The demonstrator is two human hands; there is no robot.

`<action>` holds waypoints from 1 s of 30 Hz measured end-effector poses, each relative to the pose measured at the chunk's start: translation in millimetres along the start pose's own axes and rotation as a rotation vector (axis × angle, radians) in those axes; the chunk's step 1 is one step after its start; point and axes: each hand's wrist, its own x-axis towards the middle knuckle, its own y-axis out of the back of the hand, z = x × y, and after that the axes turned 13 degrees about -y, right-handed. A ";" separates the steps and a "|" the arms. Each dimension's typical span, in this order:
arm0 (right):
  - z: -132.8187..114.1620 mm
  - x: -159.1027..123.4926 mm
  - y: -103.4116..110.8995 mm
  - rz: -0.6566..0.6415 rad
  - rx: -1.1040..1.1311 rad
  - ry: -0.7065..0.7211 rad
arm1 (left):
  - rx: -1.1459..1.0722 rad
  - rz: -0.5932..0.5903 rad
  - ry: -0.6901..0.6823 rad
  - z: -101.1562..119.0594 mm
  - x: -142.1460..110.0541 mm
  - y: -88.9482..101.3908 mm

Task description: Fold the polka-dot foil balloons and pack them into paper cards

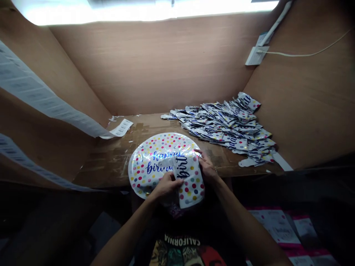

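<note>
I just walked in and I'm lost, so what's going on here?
A person is holding a folded foil with dots and blue lettering in both hands, the left hand at its left edge and the right hand at its right. Just beneath and beyond it, a round foil in the same print lies flat. A pile of folded pieces sits to the right, and a label strip hangs at the left.
</note>
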 end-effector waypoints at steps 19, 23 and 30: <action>-42.3 -29.5 -8.8 -0.306 -0.267 0.127 | 0.726 -0.207 -0.248 55.2 15.5 7.1; -43.8 -20.1 -11.1 -0.346 -0.352 0.035 | 0.961 -0.144 -0.419 57.8 15.5 3.8; -120.2 2.7 2.1 -0.174 -0.689 0.436 | 0.857 -0.018 -0.385 62.9 -3.4 42.7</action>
